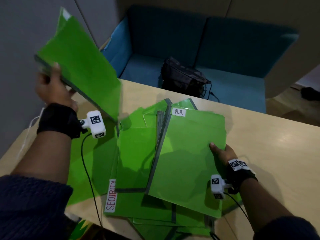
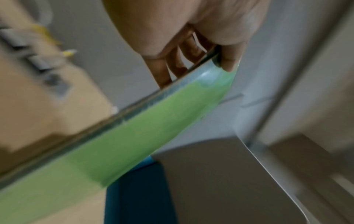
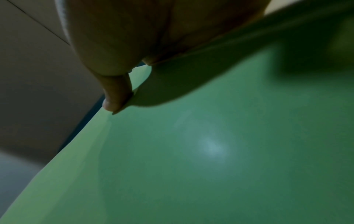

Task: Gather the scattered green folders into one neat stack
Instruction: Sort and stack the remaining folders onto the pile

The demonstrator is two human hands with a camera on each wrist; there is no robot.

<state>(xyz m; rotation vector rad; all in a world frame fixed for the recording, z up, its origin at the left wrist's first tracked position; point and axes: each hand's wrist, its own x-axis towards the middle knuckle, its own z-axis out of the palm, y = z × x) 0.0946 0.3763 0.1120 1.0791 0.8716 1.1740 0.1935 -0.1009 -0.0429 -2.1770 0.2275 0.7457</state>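
Note:
My left hand (image 1: 52, 84) grips a green folder (image 1: 81, 63) by its grey spine and holds it tilted in the air above the table's left side. The left wrist view shows the thumb on top of that folder (image 2: 118, 144) and the fingers (image 2: 172, 65) under it. My right hand (image 1: 221, 153) holds the right edge of a small stack of green folders (image 1: 188, 160), the top one labelled H.R, with the thumb (image 3: 116, 97) on top. Several more green folders lie overlapping underneath, one labelled SECURITY (image 1: 110, 194).
The folders lie on a light wooden table (image 1: 268, 144). Behind it stands a blue sofa (image 1: 225, 49) with a black bag (image 1: 183, 75) on its seat. A grey wall runs along the left. Black cables trail from both wrist cameras over the folders.

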